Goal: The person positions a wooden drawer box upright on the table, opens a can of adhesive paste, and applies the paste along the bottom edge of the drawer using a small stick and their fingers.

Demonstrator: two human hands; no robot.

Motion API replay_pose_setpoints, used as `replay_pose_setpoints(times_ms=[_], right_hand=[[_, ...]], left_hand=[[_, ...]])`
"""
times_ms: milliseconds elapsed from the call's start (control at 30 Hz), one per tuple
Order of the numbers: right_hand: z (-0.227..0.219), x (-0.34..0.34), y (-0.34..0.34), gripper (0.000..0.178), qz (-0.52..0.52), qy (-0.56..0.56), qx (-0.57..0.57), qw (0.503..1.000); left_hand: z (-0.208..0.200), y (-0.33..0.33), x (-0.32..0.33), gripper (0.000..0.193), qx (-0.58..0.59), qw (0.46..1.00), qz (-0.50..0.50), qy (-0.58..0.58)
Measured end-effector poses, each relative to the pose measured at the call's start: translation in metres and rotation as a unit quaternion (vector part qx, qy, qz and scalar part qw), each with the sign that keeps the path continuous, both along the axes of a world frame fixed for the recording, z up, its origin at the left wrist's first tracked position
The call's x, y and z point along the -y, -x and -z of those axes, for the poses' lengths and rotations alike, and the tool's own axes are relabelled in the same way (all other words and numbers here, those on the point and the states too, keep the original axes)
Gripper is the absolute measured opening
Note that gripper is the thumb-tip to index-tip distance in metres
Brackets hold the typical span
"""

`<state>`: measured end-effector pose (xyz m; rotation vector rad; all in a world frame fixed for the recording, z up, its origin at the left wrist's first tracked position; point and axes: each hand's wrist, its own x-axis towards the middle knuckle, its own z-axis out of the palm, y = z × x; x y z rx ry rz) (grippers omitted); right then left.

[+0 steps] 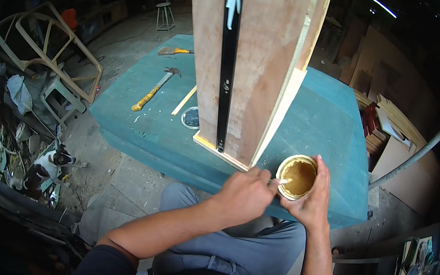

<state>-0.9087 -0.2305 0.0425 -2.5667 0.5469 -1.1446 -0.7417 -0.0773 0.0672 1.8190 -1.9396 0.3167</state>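
My right hand point(317, 197) is wrapped around the side of a small round tub point(284, 168), which is tilted so that its inside shows. A yellowish-brown paste point(301, 176) coats its bottom and walls. With closed fingers my left hand point(246, 194) grips a thin pale stick point(284, 181), whose tip reaches over the rim into the paste. Just beyond my hands stands a tall wooden drawer-like box point(261, 59) on its end. A black drawer slide point(226, 71) with a light grey lever point(232, 8) runs along its face.
The box rests on a teal worktable point(139, 118). Left of it lie a claw hammer point(155, 91), a brush point(175, 51), a thin wooden strip point(185, 99) and a round lid point(191, 117). A dog point(46, 170) is on the floor at left; stacked boards point(393, 127) stand right.
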Motion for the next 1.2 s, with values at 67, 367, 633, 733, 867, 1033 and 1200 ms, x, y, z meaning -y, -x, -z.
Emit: replay_pose_setpoints(times_ms=[67, 367, 633, 733, 867, 1033, 1200], right_hand=[[-0.002, 0.0, -0.002, 0.121, 0.006, -0.006, 0.003, 1.0], [0.005, -0.006, -0.002, 0.121, 0.001, 0.048, 0.026, 0.998], [0.033, -0.009, 0.001, 0.115, -0.001, 0.047, 0.091, 0.995], [0.039, -0.011, 0.0, 0.111, -0.001, 0.053, 0.1, 0.994], [0.044, -0.01, 0.003, 0.102, 0.012, 0.058, 0.103, 0.993], [0.045, -0.01, 0.001, 0.099, -0.003, 0.054, 0.107, 0.993], [0.052, -0.01, 0.003, 0.102, -0.026, 0.005, 0.112, 0.993]], left_hand=[[-0.015, -0.01, -0.02, 0.045, 0.012, 1.0, -0.006, -0.027], [-0.046, -0.023, -0.009, 0.021, -0.022, 0.999, 0.011, -0.037], [-0.02, 0.026, 0.052, 0.014, -0.011, 0.999, 0.051, 0.006], [-0.003, 0.032, 0.066, 0.015, -0.024, 0.998, 0.06, 0.015], [0.004, 0.035, 0.069, 0.015, -0.013, 0.996, 0.089, 0.013], [0.017, 0.032, 0.07, 0.015, -0.045, 0.995, 0.092, -0.014], [0.014, 0.038, 0.073, 0.014, -0.069, 0.995, 0.062, 0.039]])
